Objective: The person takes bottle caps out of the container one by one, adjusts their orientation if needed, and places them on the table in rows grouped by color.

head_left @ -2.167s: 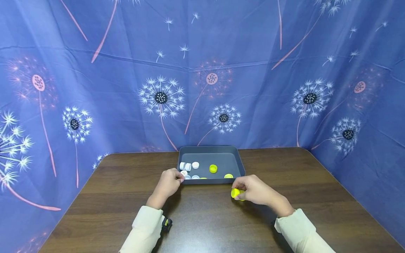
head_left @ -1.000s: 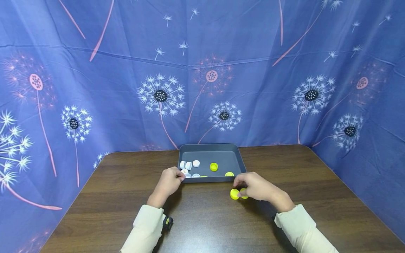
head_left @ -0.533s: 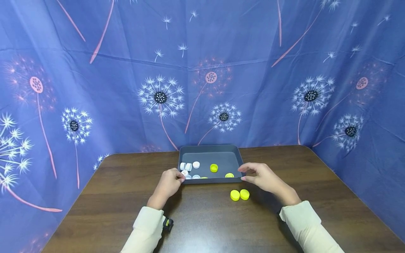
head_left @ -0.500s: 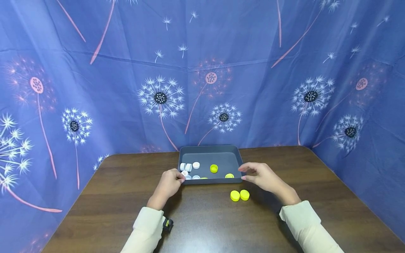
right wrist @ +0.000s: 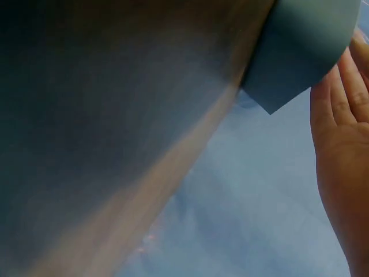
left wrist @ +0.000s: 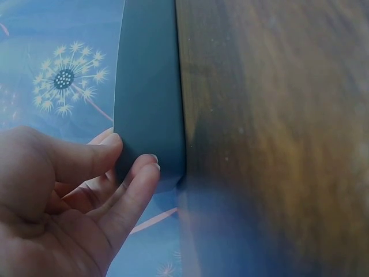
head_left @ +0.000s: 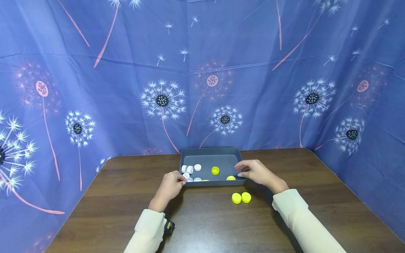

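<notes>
My left hand (head_left: 172,183) grips the front left corner of a dark grey tray (head_left: 218,183). In the left wrist view, the thumb lies at the tray's rim and two fingertips rest against its outer wall (left wrist: 151,98). My right hand (head_left: 257,171) reaches over the tray's right side with thumb and fingers apart and nothing between them. In the right wrist view, its fingers (right wrist: 340,95) pass behind the tray's corner. Inside the tray, a yellow bottle cap (head_left: 215,170) lies near the middle and another yellow cap (head_left: 231,178) near the front right. Several white caps (head_left: 197,167) lie at the left.
Two yellow caps, one left (head_left: 236,198) and one right (head_left: 246,197), sit side by side on the wooden table (head_left: 202,218) before the tray. A blue dandelion-print cloth (head_left: 202,88) hangs close behind and at both sides. A black band (head_left: 169,227) is on the left wrist.
The right hand has let go of a yellow cap, leaving two together on the table, then moved up and over the tray's right side. The left hand stays at the tray corner.
</notes>
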